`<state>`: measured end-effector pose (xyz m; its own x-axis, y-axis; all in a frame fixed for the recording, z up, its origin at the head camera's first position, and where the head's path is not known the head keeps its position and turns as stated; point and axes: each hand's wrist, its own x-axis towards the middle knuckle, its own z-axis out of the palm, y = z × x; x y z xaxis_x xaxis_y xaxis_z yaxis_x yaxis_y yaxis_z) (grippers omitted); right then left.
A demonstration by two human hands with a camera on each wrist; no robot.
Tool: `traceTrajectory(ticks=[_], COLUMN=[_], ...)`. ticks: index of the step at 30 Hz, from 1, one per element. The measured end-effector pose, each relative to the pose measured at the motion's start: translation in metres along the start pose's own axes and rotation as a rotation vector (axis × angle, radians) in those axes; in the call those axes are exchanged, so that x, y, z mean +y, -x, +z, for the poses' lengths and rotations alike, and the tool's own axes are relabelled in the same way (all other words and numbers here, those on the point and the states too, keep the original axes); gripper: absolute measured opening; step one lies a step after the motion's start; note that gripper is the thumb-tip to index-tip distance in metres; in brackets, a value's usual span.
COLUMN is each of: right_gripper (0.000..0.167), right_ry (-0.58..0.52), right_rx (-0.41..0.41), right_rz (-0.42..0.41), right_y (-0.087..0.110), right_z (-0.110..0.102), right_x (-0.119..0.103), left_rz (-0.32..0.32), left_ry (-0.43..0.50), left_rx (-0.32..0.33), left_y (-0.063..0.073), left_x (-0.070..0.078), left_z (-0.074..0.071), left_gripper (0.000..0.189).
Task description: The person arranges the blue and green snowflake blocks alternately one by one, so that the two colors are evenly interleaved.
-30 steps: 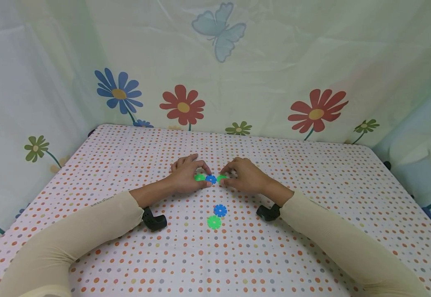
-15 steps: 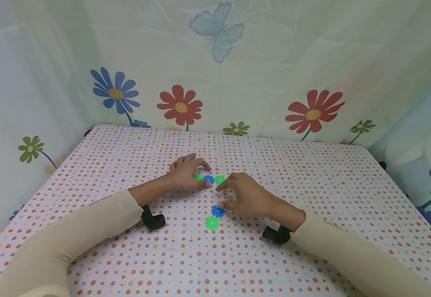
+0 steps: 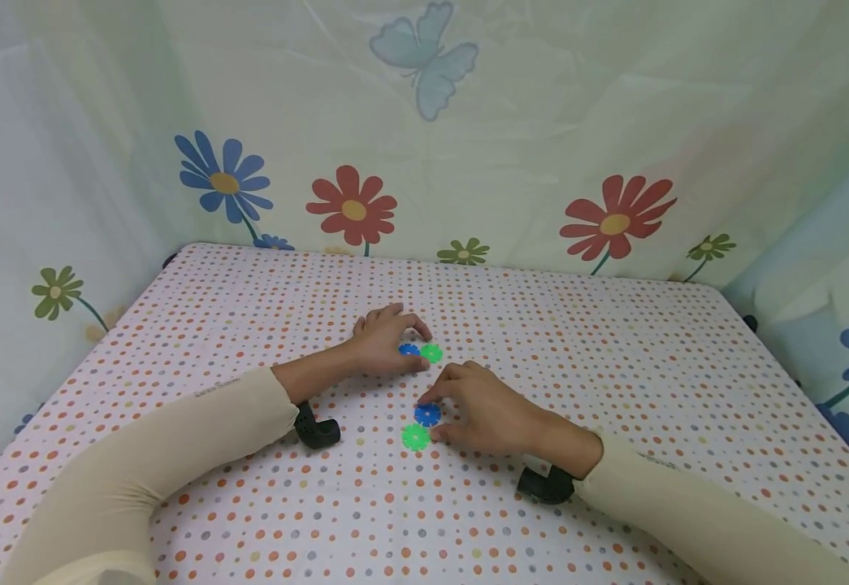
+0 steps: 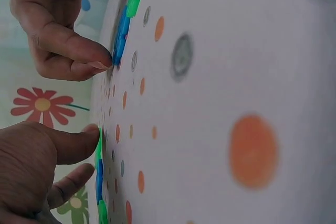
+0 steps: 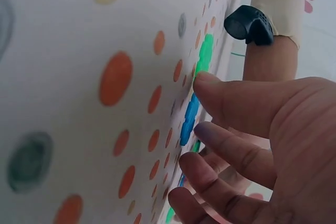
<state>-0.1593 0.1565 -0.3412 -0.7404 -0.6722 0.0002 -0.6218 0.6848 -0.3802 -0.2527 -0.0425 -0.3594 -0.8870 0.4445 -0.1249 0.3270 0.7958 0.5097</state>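
Observation:
Past the table's middle my left hand [image 3: 383, 343] hovers low over a row of toothed plastic discs. Its thumb and forefinger are spread about the green snowflake disc [image 3: 431, 353] at the right end, next to a blue one [image 3: 409, 349]. Another green snowflake disc [image 4: 102, 212] of this row shows in the left wrist view; in the head view my left hand hides it. Closer in, my right hand [image 3: 486, 413] pinches a blue snowflake disc [image 3: 427, 414], fingertip at its far edge. The thumb lies near the green snowflake disc [image 3: 416, 437] that adjoins it.
All the discs lie on a table covered in dotted cloth [image 3: 307, 520]. Behind the table hangs a curtain printed with flowers [image 3: 526, 146]. A black wrist camera [image 3: 318, 429] sits under the left wrist, another black wrist camera [image 3: 546, 485] under the right.
My right hand has left the green disc of the far row and come nearer, to the blue and green pair. My left hand has shifted a little right along the row.

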Motion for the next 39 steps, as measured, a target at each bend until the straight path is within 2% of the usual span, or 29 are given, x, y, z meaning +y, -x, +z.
traceTrajectory(ticks=[8,19,31,39], right_gripper=[0.032,0.030,0.028,0.025], right_ry=[0.024,0.023,0.038,0.008], right_rx=[0.009,0.016,0.016,0.011], right_rz=[-0.013,-0.024,-0.018,-0.029], right_y=[-0.0020,-0.0033,-0.0059,-0.0079], right_z=[0.0007,0.0017,0.0021,0.0012], right_x=[0.0002,0.0011,0.0012,0.0048], left_rz=[-0.014,0.056,0.064,0.094], left_ry=[-0.031,0.001,-0.068,-0.095], left_rx=[0.015,0.031,0.031,0.048], left_y=[0.0014,0.0019,0.0007,0.0001], left_x=[0.0034,0.0073,0.0064,0.0051], left_z=[-0.0003,0.0012,0.0020,0.0019], left_gripper=[0.035,0.040,0.035,0.033])
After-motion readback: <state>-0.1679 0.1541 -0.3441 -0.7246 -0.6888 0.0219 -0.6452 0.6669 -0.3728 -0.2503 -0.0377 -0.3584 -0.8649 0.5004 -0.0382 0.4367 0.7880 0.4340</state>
